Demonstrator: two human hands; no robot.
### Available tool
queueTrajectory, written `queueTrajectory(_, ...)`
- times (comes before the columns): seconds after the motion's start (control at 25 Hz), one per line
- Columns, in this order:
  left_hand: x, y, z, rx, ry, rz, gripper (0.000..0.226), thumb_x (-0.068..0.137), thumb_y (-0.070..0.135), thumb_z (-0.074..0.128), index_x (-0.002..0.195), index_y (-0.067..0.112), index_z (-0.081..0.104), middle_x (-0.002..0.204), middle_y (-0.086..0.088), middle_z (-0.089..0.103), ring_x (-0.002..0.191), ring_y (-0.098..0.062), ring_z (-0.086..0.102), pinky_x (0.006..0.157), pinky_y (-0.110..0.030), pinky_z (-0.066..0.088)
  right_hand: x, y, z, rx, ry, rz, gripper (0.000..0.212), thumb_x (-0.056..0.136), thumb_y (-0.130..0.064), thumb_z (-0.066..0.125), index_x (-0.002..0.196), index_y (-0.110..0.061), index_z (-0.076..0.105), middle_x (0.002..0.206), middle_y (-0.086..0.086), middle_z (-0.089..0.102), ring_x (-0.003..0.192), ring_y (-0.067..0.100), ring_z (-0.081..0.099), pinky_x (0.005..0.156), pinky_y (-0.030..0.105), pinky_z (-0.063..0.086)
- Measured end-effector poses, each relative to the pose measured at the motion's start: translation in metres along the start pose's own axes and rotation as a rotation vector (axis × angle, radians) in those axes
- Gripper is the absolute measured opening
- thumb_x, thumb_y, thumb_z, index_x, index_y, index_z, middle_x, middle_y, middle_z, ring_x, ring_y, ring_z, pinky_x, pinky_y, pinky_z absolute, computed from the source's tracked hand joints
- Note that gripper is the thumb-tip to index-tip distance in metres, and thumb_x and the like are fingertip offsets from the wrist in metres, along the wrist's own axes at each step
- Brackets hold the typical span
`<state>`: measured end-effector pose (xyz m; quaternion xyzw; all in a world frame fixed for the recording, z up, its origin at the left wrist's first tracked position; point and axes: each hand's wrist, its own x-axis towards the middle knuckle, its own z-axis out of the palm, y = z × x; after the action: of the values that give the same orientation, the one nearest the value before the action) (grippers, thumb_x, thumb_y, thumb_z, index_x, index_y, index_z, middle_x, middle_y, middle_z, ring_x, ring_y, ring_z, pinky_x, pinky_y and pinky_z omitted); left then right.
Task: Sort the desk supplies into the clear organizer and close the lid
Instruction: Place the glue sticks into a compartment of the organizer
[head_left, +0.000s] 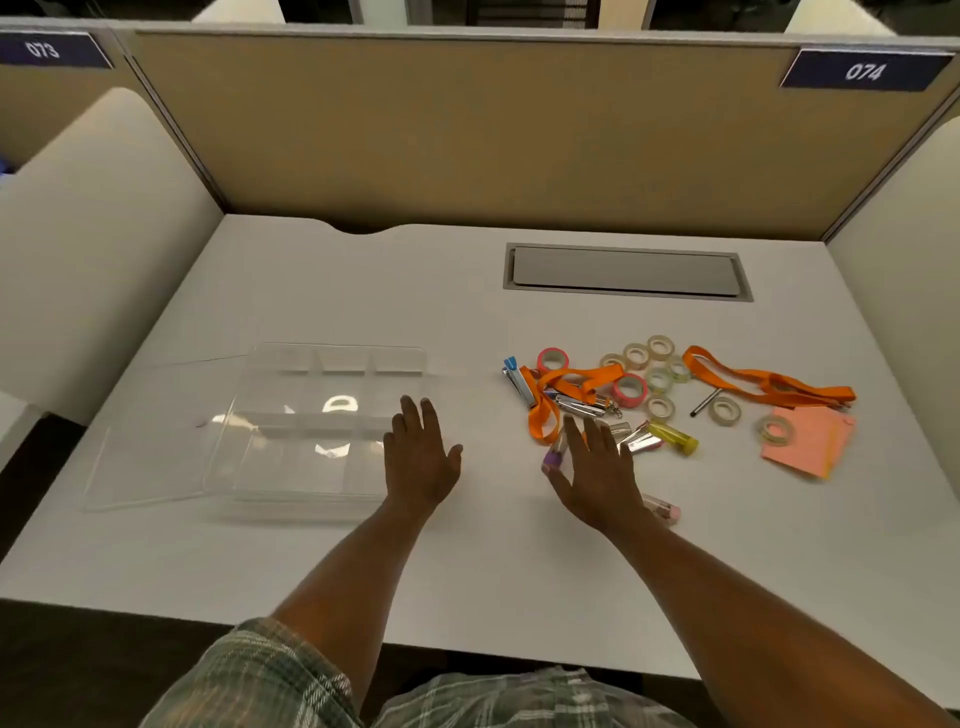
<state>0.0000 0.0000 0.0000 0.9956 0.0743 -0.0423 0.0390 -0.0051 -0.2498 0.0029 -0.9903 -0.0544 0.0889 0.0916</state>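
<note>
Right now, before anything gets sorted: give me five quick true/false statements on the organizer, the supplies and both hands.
1. The clear plastic organizer has its lid open. True.
2. Its compartments already hold rolls of tape. False: the compartments look empty; the pink tape rolls and clear tape rolls lie on the white desk.
3. The left hand grips an orange lanyard. False: it is open and empty, at the organizer's right edge.
4. The right hand is spread open over the near edge of the supply pile. True.
5. The pink sticky notes sit left of the organizer. False: they lie at the far right of the pile.
</note>
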Motion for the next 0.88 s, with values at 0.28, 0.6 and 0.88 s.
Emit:
queueTrajectory(0.28,0.007,-0.02,-0.004,-0.13,-0.018,-0.181,0.05,0.086,0.037,0.064,0.12,0.005,0.047,0.112,-0.012,0.054,0.098,-0.031,0.058,0.074,-0.04,0.046,0.006,-0.033,0.016,0.216,0.013,-0.003,0.046,0.093,-0.046,0.058,0.129,-0.017,0.058,0.125,0.004,0.06,0.117,0.024,0.056,0.092,0.037,0.051)
queueTrajectory(0.6,0.009,-0.036,0.005,-0.318,-0.026,-0.058,0.026,0.093,0.025,0.052,0.113,0.008,0.052,0.104,-0.008,0.061,0.096,-0.027,0.062,0.075,-0.035,0.047,0.053,-0.128,0.01,0.471,-0.027,0.087,0.045,0.094,-0.051,0.056,0.121,-0.016,0.064,0.12,0.005,0.066,0.106,0.021,0.063,0.087,0.033,0.051)
queueTrajectory(0.88,0.01,-0.014,-0.006,-0.571,-0.028,0.002,0.021,0.089,0.024,0.059,0.107,0.014,0.06,0.092,-0.002,0.067,0.082,-0.021,0.066,0.065,-0.03,0.049,0.086,-0.167,0.007,1.132,-0.462,0.408,0.031,0.092,-0.055,0.056,0.101,-0.025,0.06,0.109,0.005,0.065,0.093,0.023,0.064,0.081,0.044,0.059)
